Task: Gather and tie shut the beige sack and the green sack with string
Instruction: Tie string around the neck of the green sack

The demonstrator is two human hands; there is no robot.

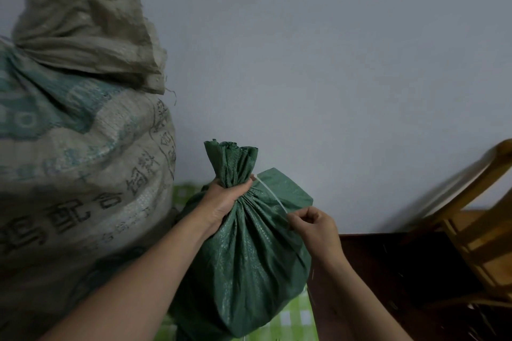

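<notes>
Green sack (243,257) neck gripped by left hand (224,202), string (273,196) pinched by right hand (314,225)

Two bare forearms reach up from the bottom edge. The left forearm (138,279) runs in from the lower left, and the left grip (224,202) is wrapped round the gathered neck of the green sack (249,257), fingers and thumb closed on the bunched cloth. The right forearm (357,293) rises from the lower right, wrist slightly bent. The right grip (315,227) pinches a white string (270,196) at its fingertips, remaining fingers curled in, near the left and lower.
</notes>
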